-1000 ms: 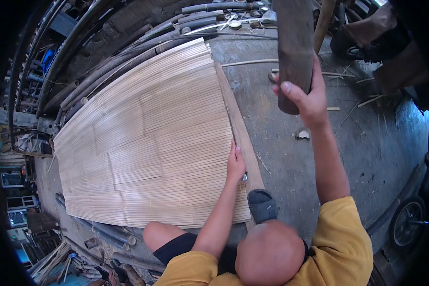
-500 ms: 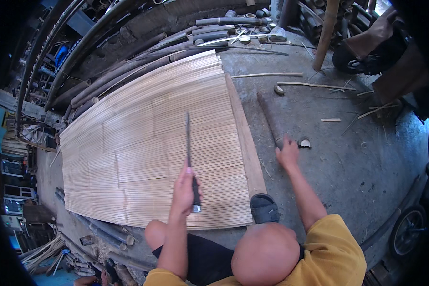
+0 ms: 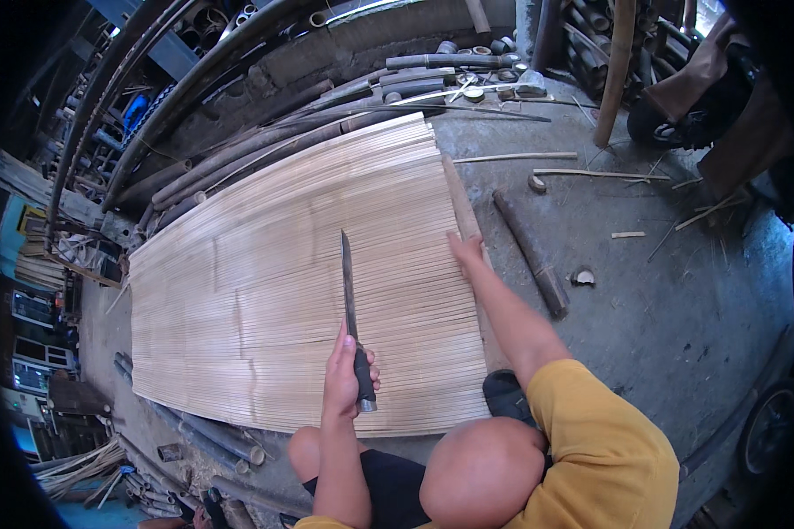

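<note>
Grey concrete floor (image 3: pixel 644 344) is stretching out to the right of both my hands, with pale strips and scraps lying scattered on it. Under my left hand and reaching well out to its left, a large mat of thin, pale slats (image 3: pixel 300 291) is lying flat. My left hand (image 3: pixel 346 375) is closing around the black handle of a knife (image 3: pixel 348 286), fingers curling about it and thumb lying along its side, and the long dark blade is pointing away from me above the mat. My right hand (image 3: pixel 468 250) is resting at the mat's right edge, farther from me than the left hand; its fingers are reaching onto the slats, but I cannot tell whether they are pinching the edge or just touching it. A wooden board (image 3: pixel 459 196) is showing along that edge, beyond and beneath my right hand. Just to the right of that hand, a dark bamboo length (image 3: pixel 531 256) is lying on the concrete, and a small pale-faced piece (image 3: pixel 582 278) is sitting beside its nearer end. Nearer me than my right hand, a dark sandal (image 3: pixel 505 394) is showing by the mat's corner. Far beyond both hands, dark bamboo poles (image 3: pixel 265 159) are lying along the mat's far side.
</note>
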{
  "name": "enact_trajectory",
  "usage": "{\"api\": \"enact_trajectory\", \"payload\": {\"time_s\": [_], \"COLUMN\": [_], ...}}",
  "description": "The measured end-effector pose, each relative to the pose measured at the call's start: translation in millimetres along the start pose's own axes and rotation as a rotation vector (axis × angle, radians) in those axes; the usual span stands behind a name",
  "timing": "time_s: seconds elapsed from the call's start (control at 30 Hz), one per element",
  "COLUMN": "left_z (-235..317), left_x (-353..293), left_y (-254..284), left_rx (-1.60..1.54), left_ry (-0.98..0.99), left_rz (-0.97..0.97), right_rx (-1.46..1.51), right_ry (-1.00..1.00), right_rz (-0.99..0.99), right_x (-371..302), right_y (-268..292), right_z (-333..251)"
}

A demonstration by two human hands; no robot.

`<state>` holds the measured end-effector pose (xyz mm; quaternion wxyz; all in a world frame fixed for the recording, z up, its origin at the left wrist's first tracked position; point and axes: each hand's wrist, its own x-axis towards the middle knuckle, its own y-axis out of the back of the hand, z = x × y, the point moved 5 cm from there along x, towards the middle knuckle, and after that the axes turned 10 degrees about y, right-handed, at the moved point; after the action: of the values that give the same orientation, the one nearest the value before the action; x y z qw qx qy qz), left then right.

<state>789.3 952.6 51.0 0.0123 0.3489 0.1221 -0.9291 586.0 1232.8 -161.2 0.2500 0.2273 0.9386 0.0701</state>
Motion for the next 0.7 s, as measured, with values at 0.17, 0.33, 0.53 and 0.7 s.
{"api": "enact_trajectory", "payload": {"time_s": [0.17,0.33,0.53,0.7], "left_z": [11,21,5,-9], "left_x": [-13,-2,23,37], "left_y": [6,-14,-31,-34], "left_rx": [-0.067,-0.056,-0.009,-0.018], "left_ry": [-0.011,-0.035,0.081,0.121], "left_rz": [-0.045,-0.152,-0.163,-0.158], "right_rx": [-0.003,0.129,-0.021,0.050], "right_ry": [0.542,0.322,0.231,0.205], "right_rz": [-0.373,-0.571,-0.607,-0.819], "right_x": [-99,-194,-239,-254], "right_y": [14,69,96,115], "right_z": [-42,12,100,117]}}
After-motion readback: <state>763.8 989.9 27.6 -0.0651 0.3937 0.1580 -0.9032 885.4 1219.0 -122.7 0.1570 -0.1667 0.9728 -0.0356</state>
